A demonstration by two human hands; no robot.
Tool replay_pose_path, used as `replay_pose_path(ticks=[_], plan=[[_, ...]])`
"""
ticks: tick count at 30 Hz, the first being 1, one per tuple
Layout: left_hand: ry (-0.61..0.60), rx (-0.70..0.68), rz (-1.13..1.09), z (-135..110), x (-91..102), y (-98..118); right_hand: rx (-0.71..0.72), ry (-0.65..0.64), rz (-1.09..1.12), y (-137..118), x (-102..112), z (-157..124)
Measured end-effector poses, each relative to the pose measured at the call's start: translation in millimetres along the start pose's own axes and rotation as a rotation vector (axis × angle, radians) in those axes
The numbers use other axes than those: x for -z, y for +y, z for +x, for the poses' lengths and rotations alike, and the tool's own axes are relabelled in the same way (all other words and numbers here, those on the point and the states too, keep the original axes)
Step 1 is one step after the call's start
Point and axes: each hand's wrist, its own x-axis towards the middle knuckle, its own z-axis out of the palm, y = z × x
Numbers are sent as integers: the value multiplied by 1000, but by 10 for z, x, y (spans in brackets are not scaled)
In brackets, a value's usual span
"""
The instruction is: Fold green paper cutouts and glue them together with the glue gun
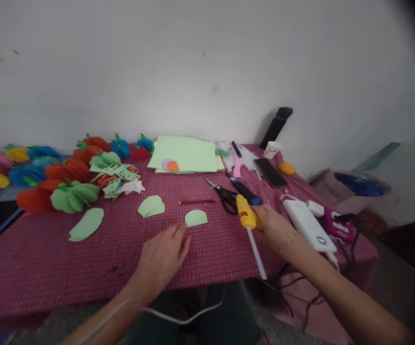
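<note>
A yellow hot glue gun [246, 213] is gripped in my right hand [270, 227] over the right part of the table, a long whitish glue stick [256, 253] jutting from it toward the front edge. My left hand [164, 254] is over the cloth with nothing visible in it, fingers loosely extended. Just beyond its fingertips lies a pale green half-round paper piece [196, 218]. Two more sets of green paper pieces, one in the middle [151, 206] and one farther left [87, 224], rest on the cloth. Black-handled scissors [226, 196] and a pencil [198, 201] lie behind.
Colourful paper pumpkins [74, 195] crowd the left side beside paper scraps [117, 179]. Green sheets [182, 153] lie at the back. Along the right are a phone [270, 172], a paper cup [272, 149], a white power bank [308, 224] and a purple power strip [340, 225] with cables.
</note>
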Motion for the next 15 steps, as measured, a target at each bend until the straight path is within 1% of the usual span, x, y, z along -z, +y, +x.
replay_pose_path(ticks=[1, 3, 6, 8, 9, 12, 15], plan=[[15, 20, 23, -7, 39, -109, -37, 20, -69, 13, -63, -20], [82, 64, 75, -10, 102, -360, -68, 40, -184, 40, -151, -42], [133, 96, 132, 25, 150, -750, -80, 58, -295, 72, -205, 1], [115, 116, 140, 71, 153, -967, -90, 50, -333, 87, -223, 88], [84, 127, 135, 97, 149, -1054, -103, 41, -346, 95, -234, 144], [33, 174, 102, 172, 117, -1217, -140, 23, -356, 155, -264, 313], [30, 200, 83, 237, 69, -1255, -140, 13, -339, 275, -218, 401]])
